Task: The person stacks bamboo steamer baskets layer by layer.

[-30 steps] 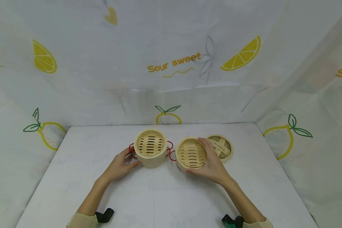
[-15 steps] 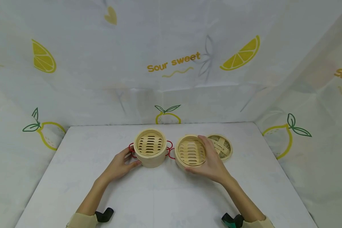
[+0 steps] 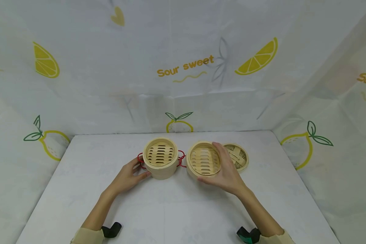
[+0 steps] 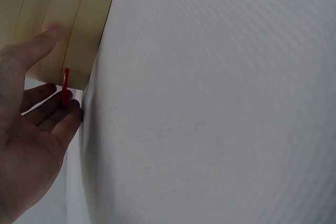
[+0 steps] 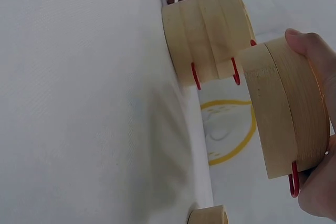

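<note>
A white worktop (image 3: 161, 213) meets a pale, creased backdrop (image 3: 103, 105) at its far edge. On the far side, orange "Sour sweet" lettering (image 3: 185, 66) sits over a yellow wavy line (image 3: 189, 77), with a lemon wedge (image 3: 46, 61) to the left, a lemon slice (image 3: 257, 58) to the right and a yellow heart (image 3: 118, 17) high on the left. Low down, green-leaved lemon outlines mark the left (image 3: 56, 145), far middle (image 3: 179, 127) and right (image 3: 298, 149).
</note>
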Motion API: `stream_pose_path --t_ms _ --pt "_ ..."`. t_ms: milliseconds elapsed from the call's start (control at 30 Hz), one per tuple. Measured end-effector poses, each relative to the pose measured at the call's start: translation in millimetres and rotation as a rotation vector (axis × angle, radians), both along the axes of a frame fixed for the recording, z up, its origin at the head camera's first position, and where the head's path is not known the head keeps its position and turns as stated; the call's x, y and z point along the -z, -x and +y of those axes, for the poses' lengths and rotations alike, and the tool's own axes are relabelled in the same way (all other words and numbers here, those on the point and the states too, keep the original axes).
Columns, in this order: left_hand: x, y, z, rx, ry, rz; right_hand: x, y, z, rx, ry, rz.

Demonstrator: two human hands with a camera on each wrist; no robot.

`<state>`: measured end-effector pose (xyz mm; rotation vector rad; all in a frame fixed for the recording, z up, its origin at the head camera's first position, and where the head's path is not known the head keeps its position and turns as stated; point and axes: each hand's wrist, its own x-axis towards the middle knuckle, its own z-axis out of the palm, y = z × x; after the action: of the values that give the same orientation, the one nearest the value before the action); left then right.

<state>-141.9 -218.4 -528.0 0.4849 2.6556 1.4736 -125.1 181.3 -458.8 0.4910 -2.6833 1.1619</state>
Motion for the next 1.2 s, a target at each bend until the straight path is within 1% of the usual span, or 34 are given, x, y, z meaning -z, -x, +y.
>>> stream_pose_path --t_ms 300,533,800,1200 --pt "-0.5 0.1 0.2 -0.004 0.0 -0.002 -6.6 1.2 -3.8 -0.003 0.011 0.005" --pt "-0.6 0.3 0.4 0.001 -0.001 0.009 -8.2 0.4 -3.4 0.0 0.021 -0.001" --pt "-2.0 0.1 0.6 0.006 0.005 0.008 -9.8 0.5 -4.4 -0.002 0.045 0.02" --pt "0.9 1.3 0.2 0.006 0.011 0.018 -14.6 1.7 -10.3 0.005 0.061 0.03"
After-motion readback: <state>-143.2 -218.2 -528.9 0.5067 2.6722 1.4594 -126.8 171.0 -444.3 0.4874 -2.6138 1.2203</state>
